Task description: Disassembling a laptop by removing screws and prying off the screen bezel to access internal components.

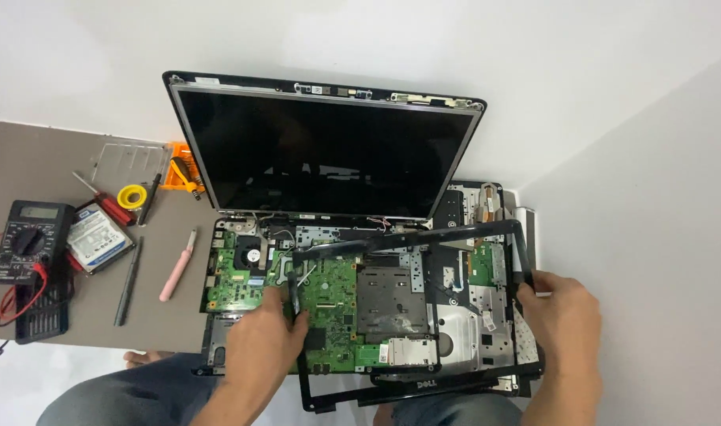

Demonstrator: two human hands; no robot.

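Observation:
A black screen bezel frame [412,234] hovers tilted over the opened laptop base. My left hand [262,339] grips its left side and my right hand [562,304] grips its right side. Beneath it lies the exposed green motherboard [329,304] with metal shields and a small fan [252,255]. The laptop's bare screen panel [321,150] stands upright behind, its metal edge and hinges showing.
On the brown mat to the left lie a black multimeter [28,241] with red leads, a hard drive [98,237], a pink tool [177,264], a dark screwdriver [128,282], a yellow tape roll [131,196] and an orange bit holder [181,167]. White walls stand behind and right.

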